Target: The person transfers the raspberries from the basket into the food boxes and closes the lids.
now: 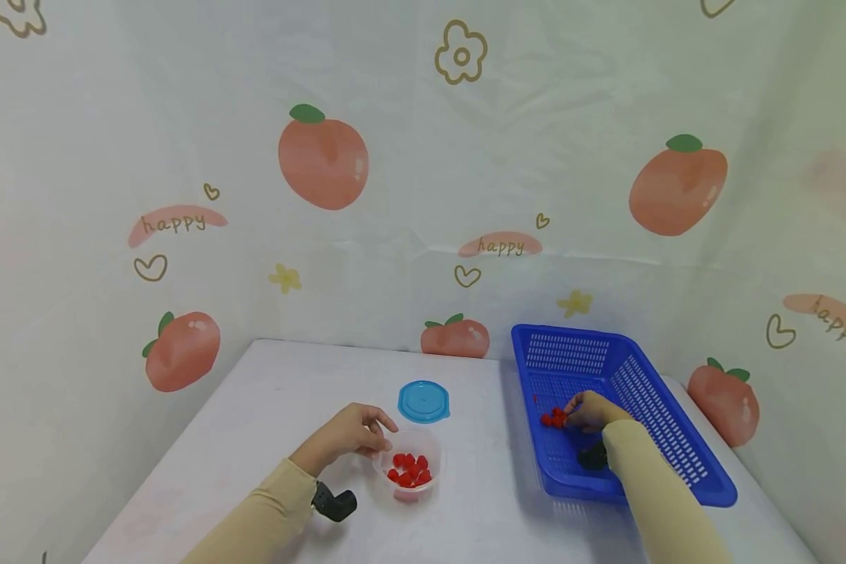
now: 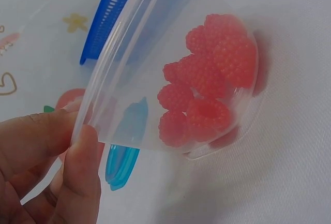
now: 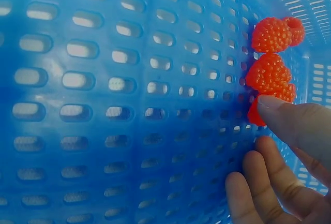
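Observation:
My left hand (image 1: 362, 431) pinches the rim of a clear plastic container (image 2: 119, 125) between thumb and fingers. Several red raspberries (image 2: 207, 74) lie in the bottom of this container, which stands on the table. Inside the blue basket (image 1: 536, 462), my right hand (image 1: 594, 411) is at a small cluster of raspberries (image 3: 271, 35). Its thumb lies against the nearest raspberry (image 3: 254, 113), and its index fingertip is hidden behind the thumb and fruit. The other fingers are bent near the basket's slotted floor.
A light-blue lid (image 1: 424, 402) lies on the white table (image 1: 296, 376) behind the container. The basket's raised walls surround my right hand. A printed curtain (image 1: 409, 157) with fruit pictures hangs behind the table.

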The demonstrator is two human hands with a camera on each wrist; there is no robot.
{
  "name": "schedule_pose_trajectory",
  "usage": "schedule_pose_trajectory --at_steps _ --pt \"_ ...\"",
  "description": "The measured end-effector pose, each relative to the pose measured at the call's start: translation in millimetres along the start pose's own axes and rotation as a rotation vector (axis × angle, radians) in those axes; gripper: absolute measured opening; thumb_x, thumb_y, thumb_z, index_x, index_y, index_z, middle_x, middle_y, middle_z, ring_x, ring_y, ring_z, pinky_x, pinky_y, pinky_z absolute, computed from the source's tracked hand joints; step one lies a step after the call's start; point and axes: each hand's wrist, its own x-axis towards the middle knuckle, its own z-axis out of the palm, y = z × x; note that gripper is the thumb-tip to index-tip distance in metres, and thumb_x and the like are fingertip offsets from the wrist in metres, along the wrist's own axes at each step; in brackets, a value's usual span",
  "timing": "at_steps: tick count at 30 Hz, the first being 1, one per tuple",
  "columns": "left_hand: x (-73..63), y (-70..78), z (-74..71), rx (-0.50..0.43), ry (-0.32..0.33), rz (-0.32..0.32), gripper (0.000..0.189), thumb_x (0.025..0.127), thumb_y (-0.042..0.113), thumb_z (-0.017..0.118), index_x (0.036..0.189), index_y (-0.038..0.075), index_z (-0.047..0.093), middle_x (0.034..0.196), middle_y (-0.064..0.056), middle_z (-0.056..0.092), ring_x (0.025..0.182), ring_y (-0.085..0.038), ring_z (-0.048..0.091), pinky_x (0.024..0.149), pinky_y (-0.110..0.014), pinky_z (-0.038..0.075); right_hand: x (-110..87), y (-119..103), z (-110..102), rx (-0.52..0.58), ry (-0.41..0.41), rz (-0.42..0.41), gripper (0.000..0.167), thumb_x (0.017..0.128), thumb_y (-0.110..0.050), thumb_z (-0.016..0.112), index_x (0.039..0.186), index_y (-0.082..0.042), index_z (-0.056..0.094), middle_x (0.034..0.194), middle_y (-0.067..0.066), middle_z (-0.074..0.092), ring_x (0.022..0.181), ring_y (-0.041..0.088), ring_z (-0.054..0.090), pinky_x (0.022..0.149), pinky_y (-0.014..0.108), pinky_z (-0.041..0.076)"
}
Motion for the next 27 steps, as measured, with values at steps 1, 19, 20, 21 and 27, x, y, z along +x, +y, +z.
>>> schedule_pose_trajectory --at_steps 1,19,20,21,27 --pt "0.0 0.0 0.0 -0.002 0.0 -0.001 0.022 0.079 0.012 0.079 0.099 0.008 0.072 0.076 -0.006 0.058 0.058 -0.015 0.057 0.06 -0.025 0.056 0.1 -0.2 0.0 -0.003 0.001 0.0 0.012 0.084 0.0 0.067 0.093 0.002 0.058 0.087 0.009 0.059 0.082 0.02 0.056 0.076 0.037 0.056" --pt "0.5 -1.1 -0.7 -0.013 -0.013 0.01 0.022 0.079 0.012 0.079 0.099 0.007 0.071 0.075 -0.006 0.058 0.057 -0.015 0.057 0.059 -0.024 0.056 1.5 1.2 -1.8 -0.034 0.028 -0.064 0.011 0.084 0.003 0.067 0.092 0.007 0.061 0.085 0.01 0.063 0.079 0.019 0.059 0.076 0.039 0.058" --pt "0.3 -1.0 -0.7 -0.013 -0.014 0.011 0.022 0.079 0.012 0.079 0.099 0.007 0.071 0.075 -0.006 0.058 0.057 -0.015 0.057 0.059 -0.024 0.056 1.0 0.6 -1.9 -0.03 0.029 -0.061 0.011 0.083 0.004 0.068 0.092 0.007 0.061 0.085 0.01 0.063 0.078 0.019 0.059 0.075 0.037 0.058" --pt "0.3 -0.8 -0.7 -0.013 -0.014 0.01 0.022 0.079 0.012 0.079 0.099 0.007 0.071 0.075 -0.006 0.058 0.057 -0.015 0.057 0.059 -0.024 0.056 0.7 0.3 -2.1 -0.028 0.03 -0.063 0.012 0.083 0.004 0.067 0.092 0.007 0.061 0.085 0.01 0.063 0.078 0.019 0.058 0.074 0.036 0.057" --pt "-0.6 1.6 -1.0 -0.006 -0.009 0.006 0.022 0.079 0.012 0.079 0.099 0.007 0.071 0.075 -0.006 0.058 0.058 -0.015 0.057 0.06 -0.024 0.056 1.0 -2.9 -4.5 -0.043 0.04 -0.061 0.016 0.081 0.003 0.066 0.095 0.008 0.061 0.084 0.01 0.063 0.076 0.02 0.059 0.071 0.034 0.056"
